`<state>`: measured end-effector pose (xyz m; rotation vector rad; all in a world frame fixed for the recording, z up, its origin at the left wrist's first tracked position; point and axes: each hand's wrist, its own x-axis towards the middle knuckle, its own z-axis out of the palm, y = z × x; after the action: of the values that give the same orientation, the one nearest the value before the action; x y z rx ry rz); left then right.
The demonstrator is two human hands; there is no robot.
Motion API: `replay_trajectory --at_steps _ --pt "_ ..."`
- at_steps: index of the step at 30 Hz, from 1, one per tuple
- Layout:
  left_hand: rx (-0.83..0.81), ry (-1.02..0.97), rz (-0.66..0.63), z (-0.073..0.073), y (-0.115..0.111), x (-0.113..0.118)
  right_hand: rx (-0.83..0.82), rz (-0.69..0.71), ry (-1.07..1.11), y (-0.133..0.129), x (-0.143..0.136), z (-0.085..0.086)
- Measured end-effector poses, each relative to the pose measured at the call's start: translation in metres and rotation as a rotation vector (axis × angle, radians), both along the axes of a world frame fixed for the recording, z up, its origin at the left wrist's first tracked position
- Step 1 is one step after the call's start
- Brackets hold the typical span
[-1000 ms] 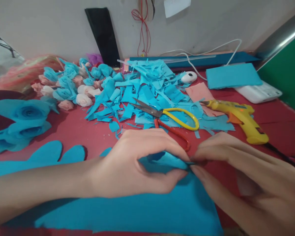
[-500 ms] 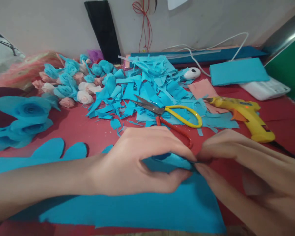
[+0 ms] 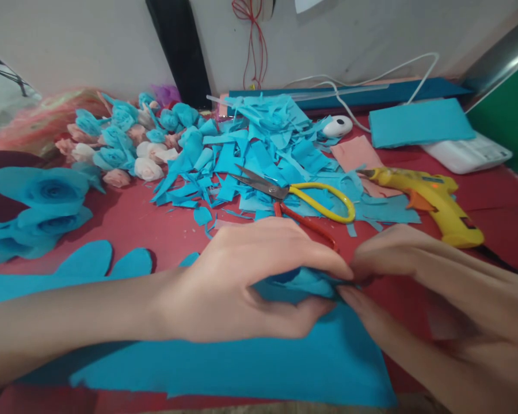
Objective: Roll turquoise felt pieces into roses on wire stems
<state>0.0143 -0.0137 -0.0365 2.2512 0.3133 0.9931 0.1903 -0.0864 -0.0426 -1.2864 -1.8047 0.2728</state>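
My left hand (image 3: pixel 259 282) curls round a rolled piece of blue crepe paper (image 3: pixel 304 282), with fingers and thumb closed on it. At the roll's right end, my right hand (image 3: pixel 431 310) pinches the narrow tip of the same paper between thumb and forefinger. My palm and fingers hide much of the roll. Under both hands lies a wide blue paper sheet (image 3: pixel 242 368). Just beyond my left hand are scissors (image 3: pixel 280 192) with one yellow and one red handle, their blades apart. Cut blue petal shapes (image 3: pixel 88 259) rest left of my wrist.
Blue paper scraps (image 3: pixel 259 149) are heaped at the back middle. Blue, pink and white paper roses (image 3: pixel 121 138) cluster at the back left, larger blue flowers (image 3: pixel 52 192) nearer. A yellow glue gun (image 3: pixel 431 198) lies right, before a blue paper packet (image 3: pixel 421 123) and a white cable (image 3: pixel 345 106).
The fingertips of my left hand have shifted slightly right along the paper's tip, toward my right fingers. Both hands keep their hold; the things on the table stay where they were.
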Motion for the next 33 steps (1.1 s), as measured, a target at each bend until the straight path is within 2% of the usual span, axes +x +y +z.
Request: replay_trajectory --at_steps 7,18,24,33 --pt "0.081 0.001 -0.006 -0.001 0.001 0.000 -0.003 0.031 0.010 0.002 0.000 -0.001" --pt "0.134 0.052 -0.021 -0.001 0.001 -0.001 -0.112 0.018 0.010 0.004 -0.001 -0.001" --pt "0.094 0.109 0.063 0.002 -0.003 0.001 -0.159 0.076 0.023 0.005 0.002 0.006" --pt "0.039 0.048 0.043 0.002 -0.002 0.001 -0.179 0.068 0.053 0.005 -0.002 0.008"
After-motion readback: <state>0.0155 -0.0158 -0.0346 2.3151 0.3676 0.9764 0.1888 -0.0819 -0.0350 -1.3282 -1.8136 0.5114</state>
